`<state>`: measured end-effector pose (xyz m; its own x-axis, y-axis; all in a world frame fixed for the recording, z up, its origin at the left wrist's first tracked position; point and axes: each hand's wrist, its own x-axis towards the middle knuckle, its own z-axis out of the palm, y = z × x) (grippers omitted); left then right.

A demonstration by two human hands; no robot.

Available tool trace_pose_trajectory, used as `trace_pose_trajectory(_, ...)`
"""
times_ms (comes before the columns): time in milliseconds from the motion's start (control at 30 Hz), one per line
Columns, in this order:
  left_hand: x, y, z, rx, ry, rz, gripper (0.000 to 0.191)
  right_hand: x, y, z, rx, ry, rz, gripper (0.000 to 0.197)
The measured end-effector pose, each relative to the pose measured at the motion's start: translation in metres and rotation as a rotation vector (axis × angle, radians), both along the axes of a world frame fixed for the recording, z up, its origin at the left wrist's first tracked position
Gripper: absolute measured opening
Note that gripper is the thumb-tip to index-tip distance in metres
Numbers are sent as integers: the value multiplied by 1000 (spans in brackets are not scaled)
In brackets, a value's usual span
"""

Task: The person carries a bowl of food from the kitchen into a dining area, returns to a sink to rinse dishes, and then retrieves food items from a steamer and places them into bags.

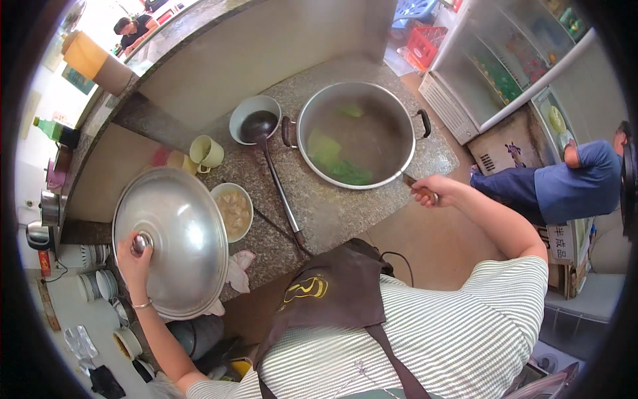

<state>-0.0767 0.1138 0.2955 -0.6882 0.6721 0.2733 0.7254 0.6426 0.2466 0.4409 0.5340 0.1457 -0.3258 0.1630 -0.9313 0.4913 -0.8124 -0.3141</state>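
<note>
My left hand (133, 267) grips the knob of a large domed metal lid (184, 214), tilted over the counter's left part. In my right hand (441, 189) is the handle of a utensil (408, 179) that reaches over the near right rim of a big two-handled metal pot (356, 87). The utensil's far end is hidden. Cloudy liquid and green leaves (324, 149) show inside the pot. Left of it, a dark ladle (269, 159) rests with its head in a white bowl (241, 107). A bowl of pale pieces in liquid (233, 212) sits beside the lid.
A pale green mug (207, 151) and a cloth (241, 269) are on the speckled stone counter (329, 214). A raised ledge (164, 45) borders the far side. On the right stand a person in blue (573, 179) and a glass-door fridge (498, 65); another person (134, 32) is beyond the ledge.
</note>
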Motion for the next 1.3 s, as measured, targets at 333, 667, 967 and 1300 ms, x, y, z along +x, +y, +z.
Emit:
trace_pose_trajectory(333,-6,-83,-16,-63,-20,146,33,-91,-11,-71,-525,540,-463,37)
trace_pose_trajectory(667,1,-99,-21,84,-110,159,35,-78,-20,-87,-742,943,-958,40)
trace_pose_trajectory(967,2,-86,-34,108,-187,92,38,-101,34,-114,-273,816,-811,34)
trace_pose_trajectory(1300,3,-93,-51,132,-194,-3,37,-62,-15,-119,46,693,-474,20)
